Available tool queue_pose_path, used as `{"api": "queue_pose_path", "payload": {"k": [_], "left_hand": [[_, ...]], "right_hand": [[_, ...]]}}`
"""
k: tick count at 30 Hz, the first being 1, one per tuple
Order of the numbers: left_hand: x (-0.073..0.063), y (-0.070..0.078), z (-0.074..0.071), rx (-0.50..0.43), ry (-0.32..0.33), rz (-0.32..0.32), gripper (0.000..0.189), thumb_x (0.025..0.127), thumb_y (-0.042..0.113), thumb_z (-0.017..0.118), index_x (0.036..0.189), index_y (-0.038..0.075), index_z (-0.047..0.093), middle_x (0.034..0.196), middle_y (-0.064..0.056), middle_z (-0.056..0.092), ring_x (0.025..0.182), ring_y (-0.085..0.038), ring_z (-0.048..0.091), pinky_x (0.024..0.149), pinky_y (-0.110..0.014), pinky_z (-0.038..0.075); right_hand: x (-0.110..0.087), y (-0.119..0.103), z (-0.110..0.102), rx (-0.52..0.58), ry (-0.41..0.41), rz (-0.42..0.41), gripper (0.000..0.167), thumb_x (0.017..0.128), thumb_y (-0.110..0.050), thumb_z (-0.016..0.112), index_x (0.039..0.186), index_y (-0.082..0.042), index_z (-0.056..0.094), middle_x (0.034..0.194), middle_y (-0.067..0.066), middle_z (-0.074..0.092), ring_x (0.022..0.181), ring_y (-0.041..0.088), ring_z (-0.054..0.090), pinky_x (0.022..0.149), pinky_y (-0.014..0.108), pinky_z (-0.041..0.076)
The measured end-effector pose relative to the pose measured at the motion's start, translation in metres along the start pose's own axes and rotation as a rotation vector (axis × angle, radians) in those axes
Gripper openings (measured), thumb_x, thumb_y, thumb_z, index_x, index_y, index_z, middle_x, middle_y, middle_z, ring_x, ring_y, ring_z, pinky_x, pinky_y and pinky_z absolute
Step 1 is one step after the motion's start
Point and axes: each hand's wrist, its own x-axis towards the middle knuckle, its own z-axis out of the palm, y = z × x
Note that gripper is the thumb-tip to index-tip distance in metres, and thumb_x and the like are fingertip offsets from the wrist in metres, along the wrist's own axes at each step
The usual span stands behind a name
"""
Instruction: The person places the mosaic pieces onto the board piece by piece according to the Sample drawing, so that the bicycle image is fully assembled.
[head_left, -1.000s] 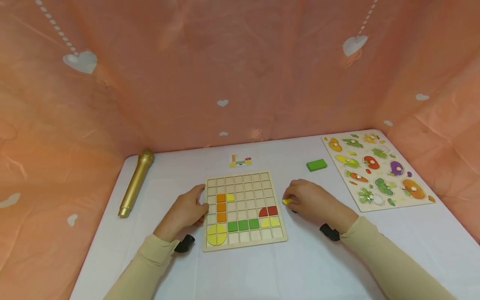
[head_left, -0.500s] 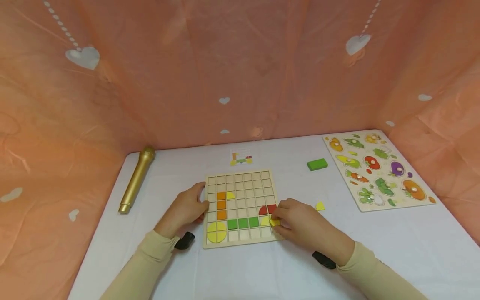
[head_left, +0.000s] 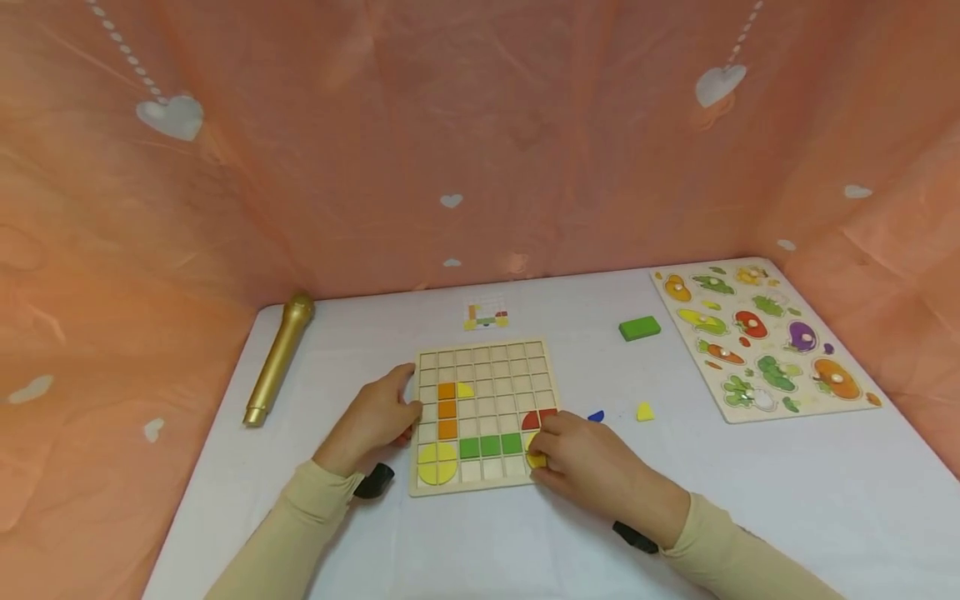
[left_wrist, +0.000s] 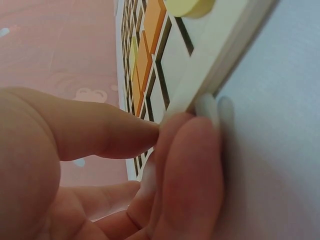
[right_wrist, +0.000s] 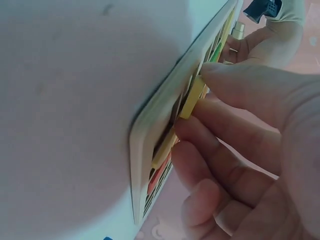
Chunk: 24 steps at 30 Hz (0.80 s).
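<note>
A wooden grid board point(head_left: 491, 368) lies on the table, with orange squares point(head_left: 447, 410), green squares point(head_left: 490, 446), red pieces point(head_left: 531, 419) and a yellow circle of quarter pieces point(head_left: 437, 463) set in its cells. My left hand point(head_left: 375, 419) holds the board's left edge, thumb and fingertips against the frame. At the board's lower right, my right hand point(head_left: 588, 457) pinches a yellow quarter-circle block point(right_wrist: 192, 99) between thumb and fingers. In the right wrist view that block is tilted over the cells, beside another yellow piece point(right_wrist: 163, 148) lying in the grid.
To the right lie a blue piece point(head_left: 596, 416), a yellow quarter piece point(head_left: 645, 411) and a green block point(head_left: 639, 328). A vegetable puzzle point(head_left: 765, 342) is at far right, a gold microphone point(head_left: 279, 360) at left. Behind the board sits a pattern card point(head_left: 486, 313).
My right hand has moved left from beside the board to its lower-right cells, bringing the yellow block. A yellow piece and a blue piece now show where it was. My left hand stays put.
</note>
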Motion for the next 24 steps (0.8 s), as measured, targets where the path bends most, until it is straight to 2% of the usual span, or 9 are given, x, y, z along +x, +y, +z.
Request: {"api": "queue_pose_path", "payload": {"k": [10,17,24], "left_hand": [[-0.0003,0.0008,0.0018,-0.012,0.002,-0.010,0.074,0.102,0.016,0.063,0.169,0.009,0.032,0.078,-0.009,0.066,0.065,-0.019,0.065,0.061,-0.030,0.052],[-0.0011,0.0014,0.0012,-0.007,0.003,-0.005,0.074,0.102,0.017,0.064,0.169,0.009,0.032,0.077,-0.009,0.066,0.065,-0.019,0.065,0.061,-0.030,0.051],[-0.0014,0.0022,0.0020,-0.040,0.010,-0.019,0.075,0.102,0.016,0.065,0.170,0.011,0.032,0.080,-0.010,0.064,0.066,-0.020,0.065,0.061,-0.030,0.054]], "right_hand": [[-0.0008,-0.0004,-0.0001,0.011,0.025,0.015,0.017,0.082,-0.017,0.092,0.095,-0.017,0.081,0.092,-0.009,0.064,0.087,0.008,0.058,0.069,0.022,0.054],[-0.0001,-0.0009,0.0018,0.018,0.037,-0.009,0.017,0.082,-0.012,0.092,0.094,-0.016,0.081,0.093,-0.008,0.066,0.089,0.009,0.062,0.073,0.023,0.057],[-0.0005,-0.0001,0.0027,0.027,0.041,0.013,0.018,0.081,-0.011,0.092,0.093,-0.017,0.081,0.094,-0.008,0.067,0.089,0.009,0.063,0.072,0.023,0.057]]}}
